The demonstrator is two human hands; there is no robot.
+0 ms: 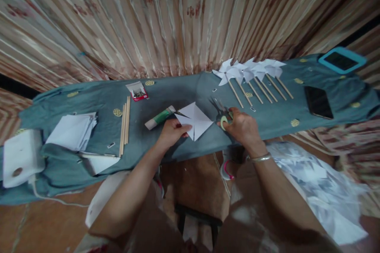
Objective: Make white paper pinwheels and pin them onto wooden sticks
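A white paper square (196,119) with diagonal cuts lies on the blue-grey cloth of the table (166,95). My left hand (173,131) pinches its near left corner, fingers closed on the paper. My right hand (242,126) is closed on the green handles of a pair of scissors (222,111), whose blades point away and left, resting on the cloth beside the paper. A glue stick (160,117) with a green band lies just left of the paper.
Several finished paper pinwheels (252,72) on wooden sticks lie at the back right. Loose sticks (125,124), a stack of paper squares (73,129), a red box of pins (137,91), a black phone (318,102) and a blue-framed device (341,60) are also on the table.
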